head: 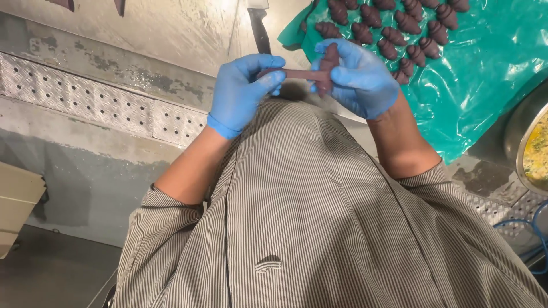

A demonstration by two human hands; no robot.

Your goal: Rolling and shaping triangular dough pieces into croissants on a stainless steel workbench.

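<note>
Many small brown rolled pieces point(394, 34), croissant-shaped, already lie in rows on the green plastic sheet point(485, 85) spread over the far right part of the steel surface point(171, 34), so the shaping looks well under way, with one more piece in hand and not yet set down; how much dough remains cannot be seen. The person wears blue gloves and a striped shirt. The left hand point(242, 91) pinches the thin end of a brown dough strip point(299, 74) between thumb and fingertips, a narrow grip closed on the strip. The right hand point(357, 77) is curled around the thicker, partly rolled end point(329, 60), fingers closed over it. The strip stretches level between the two grips, held above the near edge of the surface and close to the person's chest, just short of the sheet's near left corner. A dark-handled knife point(260, 28) lies on the surface beyond the hands. A metal bowl point(522, 137) with yellowish contents sits at the right edge.
</note>
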